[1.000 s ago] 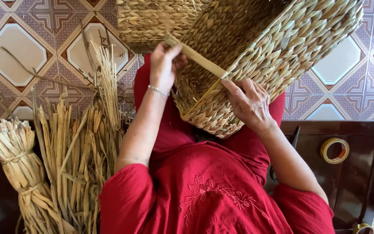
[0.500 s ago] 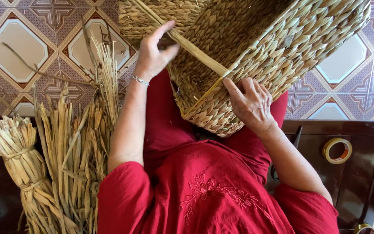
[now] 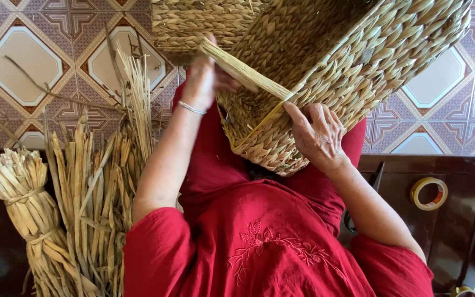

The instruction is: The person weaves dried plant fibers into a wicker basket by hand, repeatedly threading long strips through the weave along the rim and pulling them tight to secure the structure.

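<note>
Gripping a flat reed strand [image 3: 246,71], the left hand [image 3: 202,82] closes its fingers on the upper end. The strand slants down-right across the woven basket [image 3: 358,60] toward the right hand [image 3: 317,135], whose spread fingers press the basket's rim.

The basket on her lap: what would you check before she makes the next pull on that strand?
1. Left hand grips the flat strand: ok.
2. Right hand steadies the basket at its rim: ok.
3. Strand runs straight down to the rim, no kink: ok.
4. Where the strand's lower end is tucked: cannot tell, hidden by the fingers.
5. Spare reeds close by on her left: ok.
6. Tape roll lies apart from the work: ok.
</note>
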